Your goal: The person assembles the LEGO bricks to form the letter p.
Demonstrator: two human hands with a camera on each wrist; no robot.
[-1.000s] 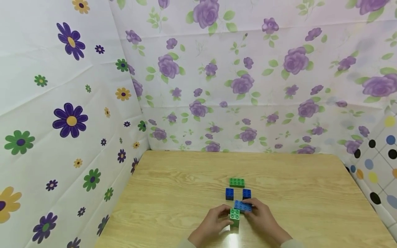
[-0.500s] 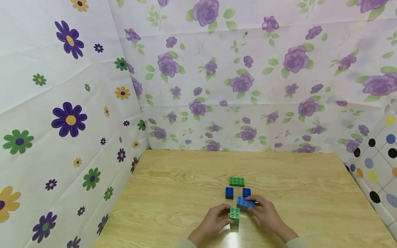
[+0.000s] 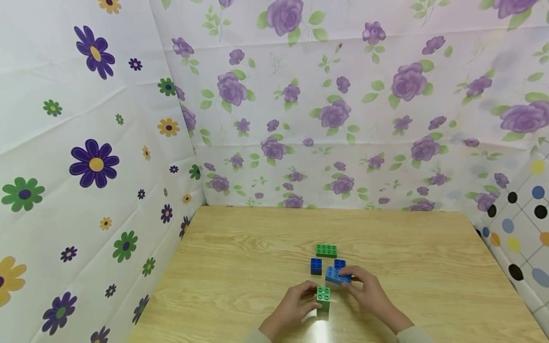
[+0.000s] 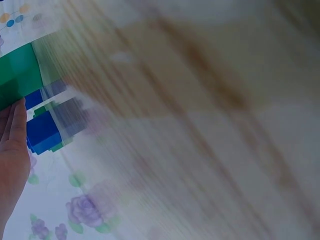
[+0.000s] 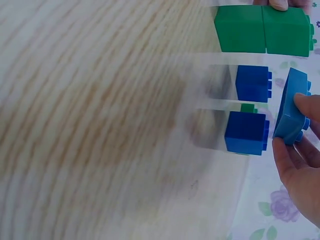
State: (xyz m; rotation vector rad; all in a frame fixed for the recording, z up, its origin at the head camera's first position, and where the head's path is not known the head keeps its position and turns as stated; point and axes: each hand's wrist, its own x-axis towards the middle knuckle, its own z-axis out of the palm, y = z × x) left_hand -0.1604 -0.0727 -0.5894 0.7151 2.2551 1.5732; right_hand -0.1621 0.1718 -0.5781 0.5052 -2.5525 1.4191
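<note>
My right hand (image 3: 370, 291) pinches a light blue eight-stud toy brick (image 3: 332, 275). In the right wrist view this brick (image 5: 287, 112) is raised off the wooden surface, tilted, its studs facing up. My left hand (image 3: 293, 305) holds a stack of two green bricks (image 3: 323, 301) between thumb and fingers; a seam between the bricks shows in the right wrist view. Beyond them stand two dark blue four-stud bricks, a left one (image 3: 316, 267) and a right one (image 3: 340, 263). The light blue brick overlaps the right one's near side in the head view.
A flat green eight-stud brick (image 3: 326, 250) lies behind the two dark blue ones. The wooden table (image 3: 240, 247) ends at a flowered cloth wall (image 3: 300, 157) at the back, with patterned cloths at the left and right sides.
My right hand has lifted the light blue brick and carried it away from the green stack, forward to the dark blue bricks. The left hand has kept its hold on the green stack.
</note>
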